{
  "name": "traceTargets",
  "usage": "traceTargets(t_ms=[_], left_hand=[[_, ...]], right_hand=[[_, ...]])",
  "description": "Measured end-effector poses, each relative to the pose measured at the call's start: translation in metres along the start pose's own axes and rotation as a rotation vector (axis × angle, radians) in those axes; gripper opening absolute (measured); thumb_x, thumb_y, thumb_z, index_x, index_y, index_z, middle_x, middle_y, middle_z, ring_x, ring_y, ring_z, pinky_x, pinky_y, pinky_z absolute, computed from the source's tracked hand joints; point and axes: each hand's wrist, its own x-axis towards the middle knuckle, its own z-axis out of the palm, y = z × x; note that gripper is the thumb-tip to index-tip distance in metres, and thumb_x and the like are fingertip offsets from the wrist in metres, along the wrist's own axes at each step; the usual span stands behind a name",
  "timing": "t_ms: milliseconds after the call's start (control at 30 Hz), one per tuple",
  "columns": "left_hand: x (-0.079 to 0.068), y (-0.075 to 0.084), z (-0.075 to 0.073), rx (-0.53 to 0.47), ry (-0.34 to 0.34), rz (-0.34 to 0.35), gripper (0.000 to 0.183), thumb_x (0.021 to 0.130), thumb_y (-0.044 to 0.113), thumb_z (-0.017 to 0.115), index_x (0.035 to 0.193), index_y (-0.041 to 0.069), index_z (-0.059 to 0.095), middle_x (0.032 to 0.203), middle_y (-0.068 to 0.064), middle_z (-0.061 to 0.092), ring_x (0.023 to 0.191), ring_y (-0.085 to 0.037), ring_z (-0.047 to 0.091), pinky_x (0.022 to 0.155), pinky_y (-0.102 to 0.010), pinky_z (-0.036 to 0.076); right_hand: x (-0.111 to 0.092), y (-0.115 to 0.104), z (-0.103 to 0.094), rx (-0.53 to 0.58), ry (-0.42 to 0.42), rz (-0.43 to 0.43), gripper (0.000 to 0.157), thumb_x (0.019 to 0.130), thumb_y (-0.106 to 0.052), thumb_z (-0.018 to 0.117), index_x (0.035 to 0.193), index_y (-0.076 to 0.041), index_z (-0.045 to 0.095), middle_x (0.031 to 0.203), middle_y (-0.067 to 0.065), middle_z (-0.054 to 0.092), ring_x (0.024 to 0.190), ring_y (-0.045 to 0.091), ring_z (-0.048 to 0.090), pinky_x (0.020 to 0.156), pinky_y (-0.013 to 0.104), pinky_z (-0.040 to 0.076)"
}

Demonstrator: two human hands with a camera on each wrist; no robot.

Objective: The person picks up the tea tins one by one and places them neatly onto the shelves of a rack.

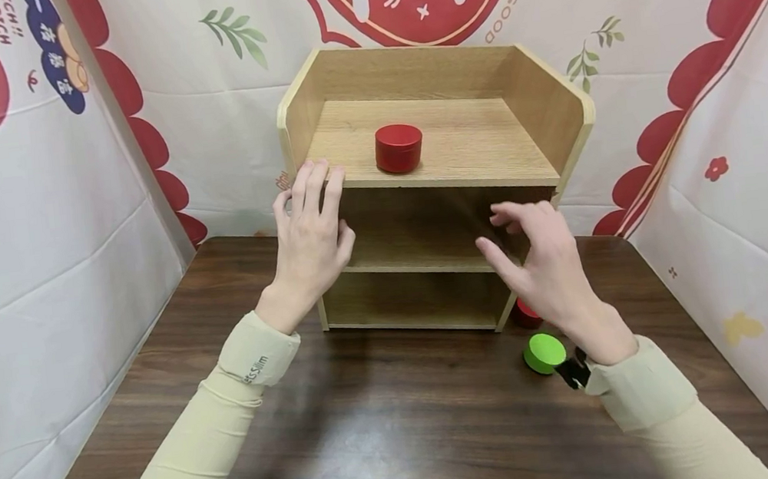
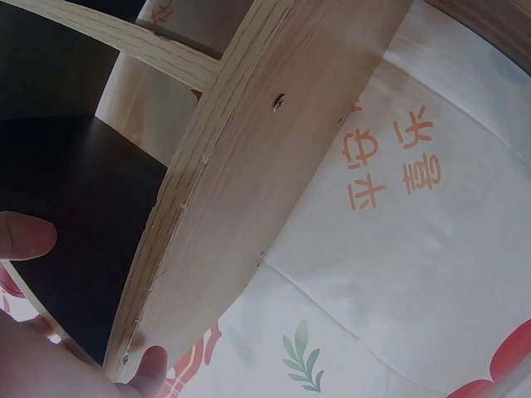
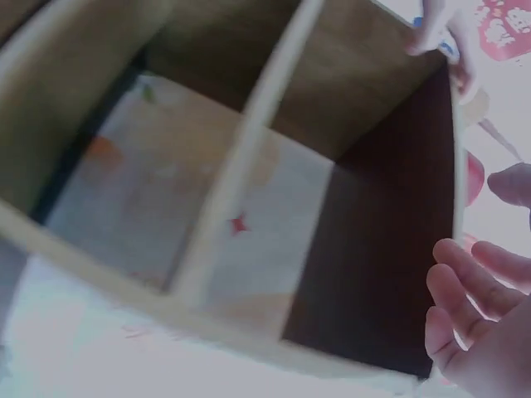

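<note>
A small light-wood shelf unit (image 1: 421,267) stands on the table with a railed top and two compartments below. On its top board, near the front edge, sits a round red tin (image 1: 399,149). My left hand (image 1: 310,235) rests at the top board's front left corner, fingers extended over the edge; the left wrist view shows a fingertip (image 2: 153,369) against the side panel (image 2: 241,191). My right hand (image 1: 541,255) hovers before the unit's right side with nothing in it, thumb apart from bent fingers. In the right wrist view, fingers (image 3: 465,290) overlap the top board's edge.
A green round tin (image 1: 544,353) lies on the dark wood table (image 1: 376,441) below my right hand. Another red tin (image 1: 526,314), partly hidden by that hand, is beside the unit's right foot. White printed cloth (image 1: 207,133) hangs behind and on both sides.
</note>
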Motion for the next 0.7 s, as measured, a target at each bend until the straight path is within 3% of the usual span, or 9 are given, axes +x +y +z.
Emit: traceTargets(t_ms=[233,433,700], left_hand=[[0.0,0.0,0.001,-0.001,0.004,0.0,0.066,0.077,0.006,0.054,0.142,0.008,0.039,0.146,-0.012,0.04,0.142,-0.028,0.028,0.102,-0.054,0.028],[-0.001,0.001,0.0,-0.005,0.002,0.0,0.066,0.077,0.006,0.054,0.142,0.008,0.039,0.147,-0.012,0.04,0.142,-0.028,0.028,0.103,-0.054,0.028],[0.0,0.0,0.0,-0.008,0.007,0.0,0.067,0.077,0.005,0.054,0.142,0.008,0.039,0.146,-0.012,0.041,0.143,-0.028,0.028,0.103,-0.054,0.028]], right_hand=[[-0.054,0.025,0.0,-0.039,-0.033,0.073,0.039,0.074,-0.011,0.076,0.11,0.002,0.064,0.092,0.016,0.066,0.085,0.029,0.052,0.08,0.039,0.034],[-0.095,0.046,-0.004,-0.137,-0.047,0.174,0.039,0.071,-0.01,0.078,0.106,0.002,0.065,0.086,0.013,0.064,0.083,0.025,0.051,0.075,0.037,0.034],[-0.132,0.065,-0.012,-0.256,-0.198,0.338,0.049,0.074,-0.023,0.079,0.114,0.0,0.061,0.098,0.018,0.064,0.091,0.032,0.052,0.076,0.047,0.04]])
